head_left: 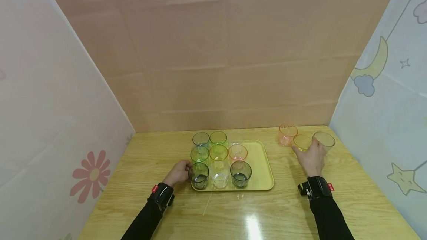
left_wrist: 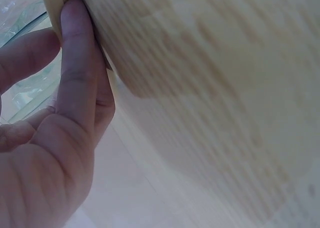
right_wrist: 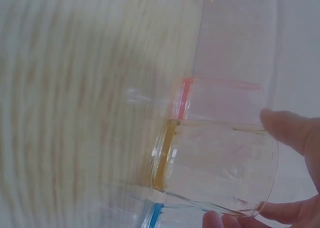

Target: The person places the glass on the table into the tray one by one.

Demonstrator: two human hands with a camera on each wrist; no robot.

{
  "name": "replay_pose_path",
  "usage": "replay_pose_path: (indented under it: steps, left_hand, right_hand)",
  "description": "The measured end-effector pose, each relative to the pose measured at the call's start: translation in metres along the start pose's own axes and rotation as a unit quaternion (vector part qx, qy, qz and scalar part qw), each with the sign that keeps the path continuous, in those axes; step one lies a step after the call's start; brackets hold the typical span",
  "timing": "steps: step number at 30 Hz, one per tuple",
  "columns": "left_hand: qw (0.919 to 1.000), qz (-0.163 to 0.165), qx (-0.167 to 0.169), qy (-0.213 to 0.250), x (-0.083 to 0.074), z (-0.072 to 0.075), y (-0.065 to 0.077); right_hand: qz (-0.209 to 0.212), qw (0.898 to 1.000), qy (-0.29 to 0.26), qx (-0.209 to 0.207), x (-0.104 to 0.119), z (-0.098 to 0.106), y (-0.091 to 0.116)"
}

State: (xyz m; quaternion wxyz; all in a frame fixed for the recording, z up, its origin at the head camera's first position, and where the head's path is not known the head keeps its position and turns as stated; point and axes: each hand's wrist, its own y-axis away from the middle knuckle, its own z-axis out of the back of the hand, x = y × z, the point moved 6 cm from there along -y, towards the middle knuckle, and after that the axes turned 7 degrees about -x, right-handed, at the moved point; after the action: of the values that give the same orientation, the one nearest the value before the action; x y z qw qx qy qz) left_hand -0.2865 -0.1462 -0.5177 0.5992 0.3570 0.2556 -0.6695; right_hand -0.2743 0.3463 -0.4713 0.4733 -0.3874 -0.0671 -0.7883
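At the left side of a yellow tray (head_left: 261, 166), my left hand (head_left: 179, 173) pinches the rim. In the left wrist view the tray's edge (left_wrist: 52, 10) lies between thumb and finger. A dark grey glass (head_left: 199, 177) stands on the tray beside that hand. My right hand (head_left: 313, 158) holds a yellow-tinted glass (head_left: 301, 142) standing at the table's back right, thumb on one side and fingers on the other, as the right wrist view shows. Close by are a pink glass (head_left: 288, 135) and a pale glass (head_left: 324, 140) whose base (right_wrist: 156, 215) looks blue.
Several more tinted glasses stand in rows on the tray, among them a green glass (head_left: 199, 155), a clear glass (head_left: 220, 180) and another dark glass (head_left: 241, 175). A brown backdrop (head_left: 213, 66) rises behind the wooden table (head_left: 186, 214), with patterned sheets at both sides.
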Motion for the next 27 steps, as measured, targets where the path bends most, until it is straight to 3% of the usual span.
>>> replay_pose_path:
  steps: [9,14,21,27]
  left_hand:
    - [0.9999,0.01,-0.002,0.014,0.001,-0.002,0.001]
    - [0.9996,0.011,0.0,0.028,0.001,-0.001,0.002]
    - [0.9997,0.003,-0.007,0.022,0.003,-0.001,0.0]
    - [0.9999,0.002,-0.004,0.016,0.003,-0.001,-0.001]
  right_hand:
    - [0.007,1.0,0.004,0.017,0.003,0.0,0.001]
    - [0.005,0.998,-0.005,0.068,0.004,-0.005,0.001]
    - [-0.008,0.987,-0.089,0.133,0.005,-0.012,0.003]
    - [0.006,0.974,-0.167,0.153,0.009,-0.016,0.002]
